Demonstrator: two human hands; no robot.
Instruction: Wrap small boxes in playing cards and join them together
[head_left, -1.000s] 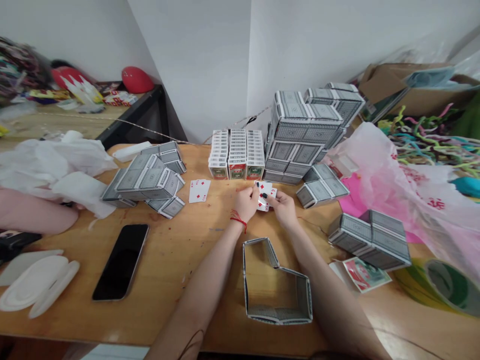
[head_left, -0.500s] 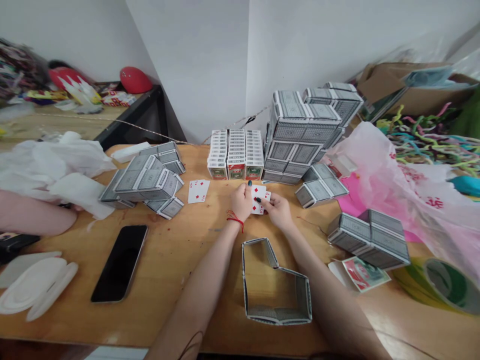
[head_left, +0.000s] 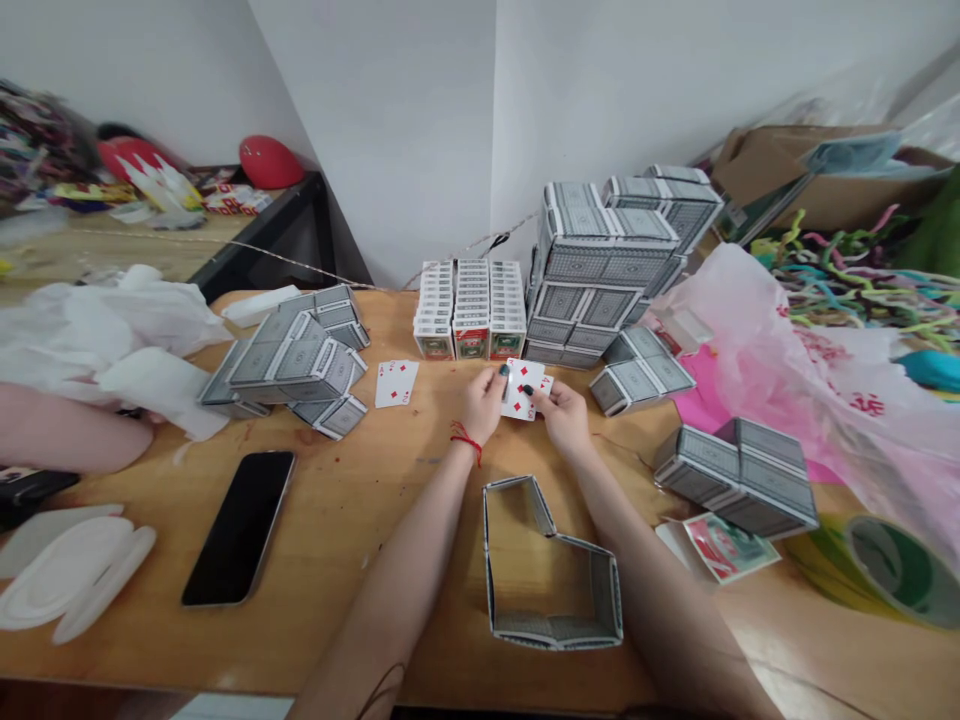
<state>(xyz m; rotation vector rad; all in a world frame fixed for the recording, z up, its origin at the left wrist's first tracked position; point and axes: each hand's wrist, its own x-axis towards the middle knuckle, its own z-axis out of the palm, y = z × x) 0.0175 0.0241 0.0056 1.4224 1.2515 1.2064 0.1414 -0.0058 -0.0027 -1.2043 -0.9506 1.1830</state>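
Observation:
My left hand (head_left: 484, 405) and my right hand (head_left: 561, 412) meet over the middle of the wooden table (head_left: 352, 520), both pinching a small stack of playing cards (head_left: 521, 387) with red diamonds face up. A red string is tied round my left wrist. A loose diamond card (head_left: 396, 383) lies face up to the left. A hollow frame of grey-backed cards (head_left: 551, 565) stands on the table between my forearms. Behind my hands stand three rows of boxed decks (head_left: 472, 308).
Grey card blocks are piled at the back right (head_left: 611, 260), left (head_left: 296, 360) and right (head_left: 742, 478). A black phone (head_left: 241, 525) and a white case (head_left: 71, 570) lie front left. Another person's arm (head_left: 60, 440) rests at the left edge. A pink plastic bag (head_left: 795, 370) covers the right.
My hands, still holding the cards, have shifted slightly away from me, and the fingers have re-gripped the stack. Nothing else has moved.

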